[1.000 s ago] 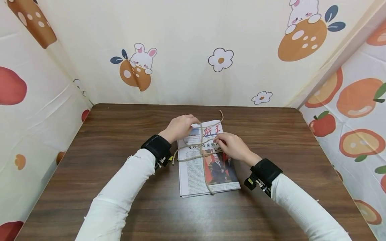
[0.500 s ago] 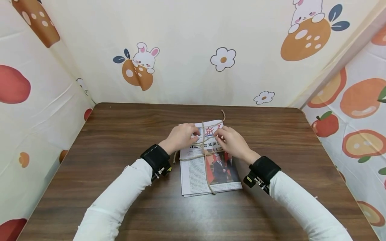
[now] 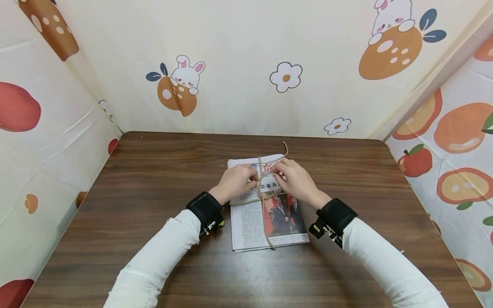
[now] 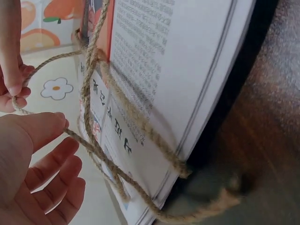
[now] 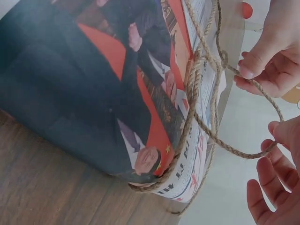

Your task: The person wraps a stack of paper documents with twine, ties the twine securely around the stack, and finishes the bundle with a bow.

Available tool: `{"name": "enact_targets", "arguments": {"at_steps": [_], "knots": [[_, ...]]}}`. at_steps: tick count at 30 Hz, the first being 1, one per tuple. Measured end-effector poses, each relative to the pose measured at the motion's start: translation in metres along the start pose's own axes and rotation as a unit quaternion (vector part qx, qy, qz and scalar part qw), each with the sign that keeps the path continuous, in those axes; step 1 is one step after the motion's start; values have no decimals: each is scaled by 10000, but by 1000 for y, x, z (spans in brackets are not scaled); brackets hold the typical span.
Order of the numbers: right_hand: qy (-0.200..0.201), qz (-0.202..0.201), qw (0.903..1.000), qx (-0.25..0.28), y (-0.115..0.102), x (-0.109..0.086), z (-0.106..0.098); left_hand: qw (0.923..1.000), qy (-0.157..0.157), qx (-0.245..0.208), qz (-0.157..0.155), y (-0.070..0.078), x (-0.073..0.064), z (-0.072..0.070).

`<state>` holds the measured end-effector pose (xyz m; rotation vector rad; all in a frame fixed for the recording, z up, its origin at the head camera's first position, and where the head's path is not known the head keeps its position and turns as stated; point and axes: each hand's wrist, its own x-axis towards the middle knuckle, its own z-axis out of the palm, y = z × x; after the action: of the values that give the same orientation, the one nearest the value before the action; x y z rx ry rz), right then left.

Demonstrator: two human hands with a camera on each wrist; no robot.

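Note:
A folded stack of newspapers lies on the table with brown twine crossed over it lengthwise and widthwise. Above the crossing, my left hand pinches a strand of the twine between thumb and index finger; its other fingers are loosely bent in the left wrist view. From the right, my right hand pinches the same raised strand, which bows into a loop between the hands in the right wrist view. A loose twine end hangs past the stack's edge in the left wrist view.
The brown wooden table extends around the stack. Printed cloth walls with rabbits, fruit and flowers enclose its back and sides. Another twine end sticks out beyond the stack's far right corner. A black band with a camera circles each wrist.
My left hand has come from the stack's far left edge down and toward the middle, and now pinches the twine near my right hand. The right hand has barely moved and keeps its strand.

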<state>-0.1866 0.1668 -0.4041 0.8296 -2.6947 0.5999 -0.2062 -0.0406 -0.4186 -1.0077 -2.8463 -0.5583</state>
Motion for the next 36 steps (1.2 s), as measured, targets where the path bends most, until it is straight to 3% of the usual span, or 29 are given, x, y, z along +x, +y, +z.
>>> {"name": "enact_targets", "arguments": {"at_steps": [12, 17, 28, 36], "knots": [[166, -171, 9994, -231, -12, 1, 7, 9928, 155, -661, -983, -13, -3, 5], [-193, -327, 9983, -449, -19, 4, 12, 9864, 59, -856, -1405, -16, -1, 4], [-797, -152, 9898, -1173, -27, 21, 21, 9790, 225, -828, -1848, -23, 6, 5], [-1297, 177, 9714, -1979, -24, 39, 25, 9751, 287, -951, -1981, -24, 12, 4]]}}
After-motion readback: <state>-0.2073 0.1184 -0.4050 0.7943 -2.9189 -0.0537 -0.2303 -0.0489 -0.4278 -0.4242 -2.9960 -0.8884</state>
